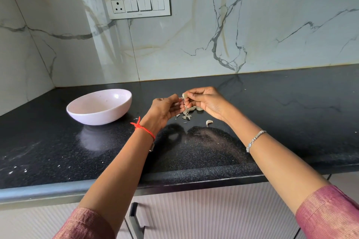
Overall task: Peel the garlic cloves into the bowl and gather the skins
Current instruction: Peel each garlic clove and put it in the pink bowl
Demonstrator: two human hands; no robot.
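My left hand (167, 109) and my right hand (206, 101) meet above the black counter, and both pinch one garlic clove (184, 95) between their fingertips. Under them lies a small heap of papery skins (187, 113), with bits scattered around it. Part of another clove (199, 108) shows beneath my right hand. One unpeeled clove (209, 122) lies alone, nearer to me. A pale pink bowl (100, 108) stands to the left of my hands; I see no cloves in the part of its inside that shows.
The black granite counter (291, 122) runs to a marble wall at the back and left. A switch panel (137, 4) is on the wall. The counter's front edge and a cabinet handle (136, 221) are below my arms.
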